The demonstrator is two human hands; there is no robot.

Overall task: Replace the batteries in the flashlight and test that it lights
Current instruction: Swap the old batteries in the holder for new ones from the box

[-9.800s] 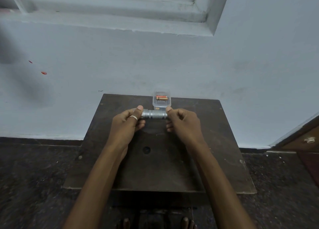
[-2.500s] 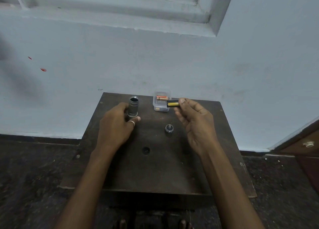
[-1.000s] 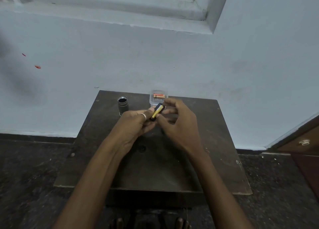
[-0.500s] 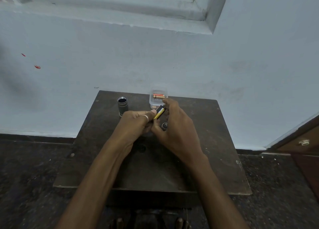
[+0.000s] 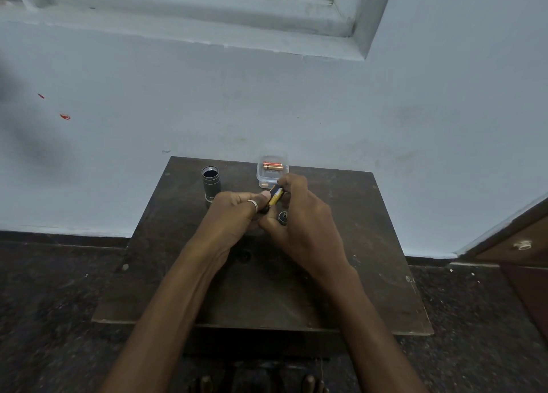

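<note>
Above the dark table (image 5: 370, 274), a black-and-yellow battery (image 5: 275, 196) sits tilted between both hands, the left hand (image 5: 234, 215) pinching its lower end and the right hand (image 5: 302, 215) curled round its upper end. Just beside the right hand lies the cap (image 5: 282, 217). To the left the open flashlight body (image 5: 210, 183) stands upright; behind, a clear box (image 5: 271, 179) holds an orange battery (image 5: 272, 165).

Flashlight body (image 5: 210, 182) stood upright near far edge of table (image 5: 364, 244), left of centre. Container (image 5: 264, 177) sat at far edge, right of body, spare battery (image 5: 272, 165) inside. Before container, left hand (image 5: 234, 215) and right hand (image 5: 305, 226) met, held battery (image 5: 275, 196) between them. Cap (image 5: 283, 217) lay on table beside right hand.
</note>
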